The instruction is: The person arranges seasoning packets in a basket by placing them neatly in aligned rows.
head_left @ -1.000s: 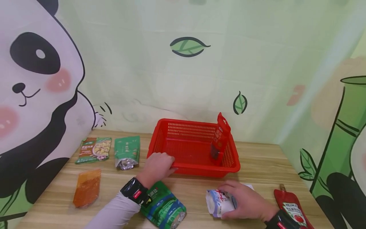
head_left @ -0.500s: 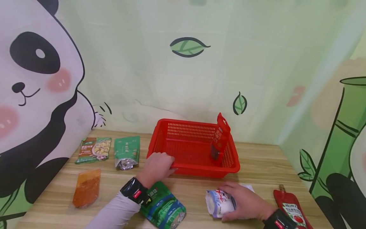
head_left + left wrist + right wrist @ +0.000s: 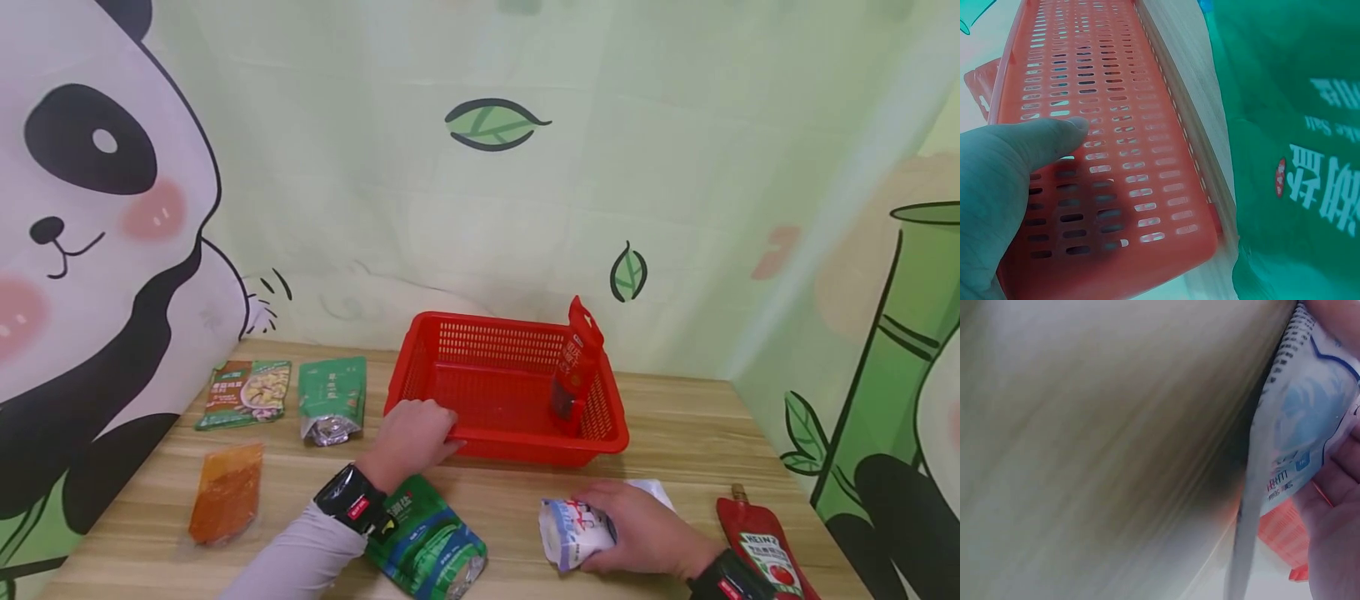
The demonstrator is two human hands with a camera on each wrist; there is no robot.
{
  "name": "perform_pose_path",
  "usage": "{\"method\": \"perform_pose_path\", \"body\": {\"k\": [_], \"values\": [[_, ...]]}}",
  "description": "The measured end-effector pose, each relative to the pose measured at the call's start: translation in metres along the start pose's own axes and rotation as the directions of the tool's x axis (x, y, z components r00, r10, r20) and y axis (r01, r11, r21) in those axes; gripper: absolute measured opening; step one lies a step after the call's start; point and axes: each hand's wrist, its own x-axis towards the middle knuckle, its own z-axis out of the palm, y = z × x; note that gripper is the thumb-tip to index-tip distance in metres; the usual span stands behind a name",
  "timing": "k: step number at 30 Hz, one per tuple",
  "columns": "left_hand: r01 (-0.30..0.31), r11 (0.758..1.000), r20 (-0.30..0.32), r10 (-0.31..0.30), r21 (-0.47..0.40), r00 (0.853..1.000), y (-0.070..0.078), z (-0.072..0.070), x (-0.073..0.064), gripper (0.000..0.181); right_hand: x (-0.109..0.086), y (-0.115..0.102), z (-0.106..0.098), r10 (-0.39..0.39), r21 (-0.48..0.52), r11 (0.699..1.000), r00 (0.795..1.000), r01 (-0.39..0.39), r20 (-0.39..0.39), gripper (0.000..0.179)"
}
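Observation:
My left hand (image 3: 411, 442) grips the near left rim of a red plastic basket (image 3: 495, 446). In the left wrist view its thumb (image 3: 1054, 142) lies along the slotted outer wall, and the other fingers are out of sight over the rim. A red packet (image 3: 576, 367) stands upright inside the basket's right end. My right hand (image 3: 637, 529) holds a white and blue pouch (image 3: 570, 533) lying on the table in front of the basket, fingers and thumb on either side of it. The right wrist view shows the pouch's printed face (image 3: 1310, 419) against my fingers.
A green salt pouch (image 3: 431, 542) lies under my left wrist. At left are a green pouch (image 3: 332, 400), a flat brown and green sachet (image 3: 243, 393) and an orange powder bag (image 3: 225, 492). A red Heinz ketchup pouch (image 3: 765, 542) lies beside my right wrist. A panda-print curtain stands behind.
My right hand has shifted very slightly on the white and blue pouch, baring more of its far end. My left hand and the basket stay put.

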Motion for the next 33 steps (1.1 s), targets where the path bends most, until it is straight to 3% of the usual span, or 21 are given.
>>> {"method": "perform_pose_path", "body": {"k": [6,12,18,33], "values": [[0.002,1.000,0.004,-0.002,0.011,1.000,0.001,-0.001,0.000,0.030,0.000,0.001,0.000,-0.086,-0.027,0.996,0.995,0.084,-0.059,0.064],[-0.026,0.999,0.007,0.025,0.029,1.000,0.000,-0.001,0.000,0.029,0.002,-0.001,-0.006,-0.080,-0.003,0.997,0.996,0.080,-0.031,0.050],[-0.041,0.999,0.033,0.041,-0.010,0.999,0.001,-0.005,-0.001,0.026,0.002,-0.005,-0.017,-0.061,-0.033,0.998,0.998,0.061,0.004,0.050],[-0.083,0.995,0.014,0.084,-0.059,0.996,0.004,-0.018,-0.006,0.030,-0.003,-0.019,-0.044,-0.114,-0.180,0.978,0.993,0.106,-0.036,0.049]]}}
